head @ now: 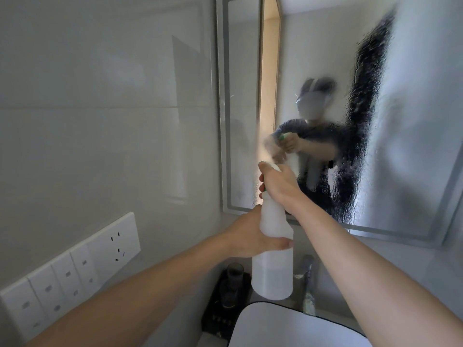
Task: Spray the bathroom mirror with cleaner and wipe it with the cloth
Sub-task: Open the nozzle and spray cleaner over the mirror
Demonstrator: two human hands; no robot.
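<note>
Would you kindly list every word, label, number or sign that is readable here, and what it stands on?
No text can be read.
On the spray bottle: no label shows.
On the switch panel: small marks, too blurred.
On the black object: pale marks, too small.
On the mirror: two round icons, no letters.

The counter [215, 343] carries a white basin [288, 329], a faucet [308, 279] and a black tray [213, 319] of dark tumblers [234, 271].

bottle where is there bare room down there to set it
Only the sink shows bare, between the tray and the right arm. The tray holds cups; the faucet stands behind. The bottle hides the ledge between them.
</note>
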